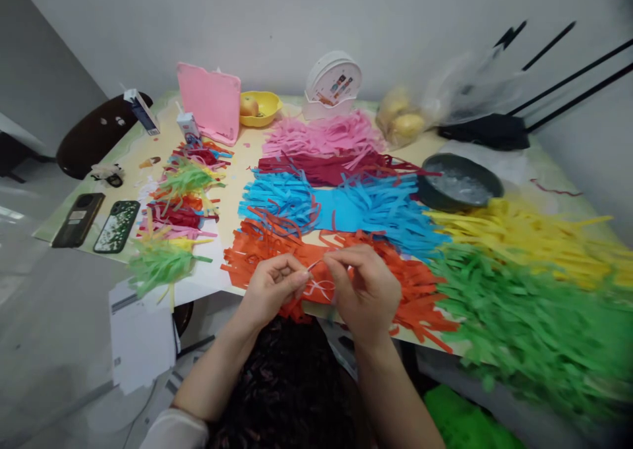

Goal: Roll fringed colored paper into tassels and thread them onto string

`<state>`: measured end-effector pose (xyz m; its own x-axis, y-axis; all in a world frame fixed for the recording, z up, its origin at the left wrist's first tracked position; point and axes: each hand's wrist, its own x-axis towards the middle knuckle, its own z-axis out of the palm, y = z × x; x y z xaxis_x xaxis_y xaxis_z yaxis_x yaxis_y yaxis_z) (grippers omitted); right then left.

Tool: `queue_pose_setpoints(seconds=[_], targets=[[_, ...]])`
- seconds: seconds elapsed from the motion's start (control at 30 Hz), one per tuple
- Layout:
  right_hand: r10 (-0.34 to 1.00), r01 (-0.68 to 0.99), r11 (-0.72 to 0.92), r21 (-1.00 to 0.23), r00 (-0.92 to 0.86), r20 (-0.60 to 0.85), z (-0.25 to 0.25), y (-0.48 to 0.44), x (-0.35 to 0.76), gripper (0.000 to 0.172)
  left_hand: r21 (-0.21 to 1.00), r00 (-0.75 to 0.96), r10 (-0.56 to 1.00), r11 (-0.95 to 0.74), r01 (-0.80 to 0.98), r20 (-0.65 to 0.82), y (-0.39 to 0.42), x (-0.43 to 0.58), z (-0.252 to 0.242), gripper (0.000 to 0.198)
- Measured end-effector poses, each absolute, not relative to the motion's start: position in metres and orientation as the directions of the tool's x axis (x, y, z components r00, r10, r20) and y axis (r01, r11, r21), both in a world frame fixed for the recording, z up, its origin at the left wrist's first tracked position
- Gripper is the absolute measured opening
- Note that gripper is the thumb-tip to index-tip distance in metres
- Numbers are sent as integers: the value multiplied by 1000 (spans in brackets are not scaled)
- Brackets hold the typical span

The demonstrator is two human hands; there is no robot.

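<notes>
My left hand (pixel 281 281) and my right hand (pixel 366 287) are close together above the near edge of the table. Between their pinched fingertips runs a thin whitish-pink string (pixel 316 262), and pale loops of it hang below. Under the hands lies orange fringed paper (pixel 267 244), spread to both sides. Just beyond it is blue fringed paper (pixel 341 208). A dark red strip (pixel 321 170) and pink fringed paper (pixel 316 136) lie farther back.
Green (pixel 534 324) and yellow fringed paper (pixel 544 238) cover the right side, near a dark bowl (pixel 459 182). Mixed paper tassels (pixel 182 211) lie left, beside two phones (pixel 117 227). Behind stand a pink tablet case (pixel 210 103), a yellow bowl (pixel 270 108) and a white round box (pixel 333 83).
</notes>
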<state>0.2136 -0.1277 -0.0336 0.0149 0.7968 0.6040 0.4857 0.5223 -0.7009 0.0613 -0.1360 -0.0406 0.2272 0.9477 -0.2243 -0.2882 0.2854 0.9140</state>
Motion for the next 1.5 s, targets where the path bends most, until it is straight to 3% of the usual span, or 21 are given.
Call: queue_pose_setpoints(seconds=[0.13, 0.33, 0.47, 0.53, 0.63, 0.73, 0.87, 0.97, 1.03, 1.1, 1.13, 1.2, 1.27, 1.3, 1.37, 1.5], targets=[[726, 490, 609, -624, -30, 687, -35, -130, 213, 15, 915, 172, 962, 259, -309, -213, -136, 63, -41, 40], [776, 534, 518, -668, 35, 629, -36, -128, 214, 10, 860, 216, 950, 300, -412, -227, -136, 66, -45, 39], [729, 448, 646, -618, -123, 673, -38, -132, 213, 17, 788, 165, 961, 276, -550, -221, -134, 68, -44, 35], [744, 445, 659, -606, -266, 613, -39, -135, 213, 14, 757, 117, 967, 249, -605, -225, -133, 68, -42, 35], [781, 395, 617, -681, -409, 471, -41, -138, 214, 15, 702, 121, 965, 253, -665, -233, -135, 65, -42, 36], [846, 283, 505, -816, -353, 401, -43, -138, 218, 13, 704, 136, 961, 268, -657, -239, -142, 64, -45, 39], [907, 171, 389, -905, -245, 344, -46, -137, 214, 20, 779, 147, 963, 268, -566, -224, -156, 66, -58, 47], [911, 60, 349, -935, -254, 324, -50, -140, 200, 12, 837, 162, 965, 259, -483, -205, -166, 60, -66, 47], [944, -25, 272, -962, -188, 271, -51, -144, 191, 7, 951, 126, 981, 176, -254, -148, -170, 44, -65, 42], [982, -134, 136, -982, -109, 151, -52, -147, 185, 8, 980, 62, 998, -29, 195, 17, -169, 14, -60, 34], [992, -189, 69, -980, -87, 86, -52, -148, 183, 8, 877, 48, 989, -145, 459, 138, -167, -5, -57, 27], [996, -264, -16, -965, -89, 8, -50, -149, 179, 9, 488, 98, 965, -209, 848, 243, -159, -45, -55, 32], [990, -294, -33, -955, -140, 9, -48, -148, 175, 11, 129, 141, 975, -165, 978, 174, -147, -83, -57, 48], [985, -300, -34, -953, -169, 18, -47, -147, 172, 12, 5, 156, 979, -158, 987, 129, -141, -98, -60, 52], [976, -306, -32, -952, -215, 36, -46, -148, 167, 12, -140, 197, 979, -187, 972, 60, -128, -118, -68, 55], [965, -314, -31, -949, -258, 54, -45, -151, 156, 12, -204, 270, 962, -257, 944, 37, -106, -131, -78, 54]])
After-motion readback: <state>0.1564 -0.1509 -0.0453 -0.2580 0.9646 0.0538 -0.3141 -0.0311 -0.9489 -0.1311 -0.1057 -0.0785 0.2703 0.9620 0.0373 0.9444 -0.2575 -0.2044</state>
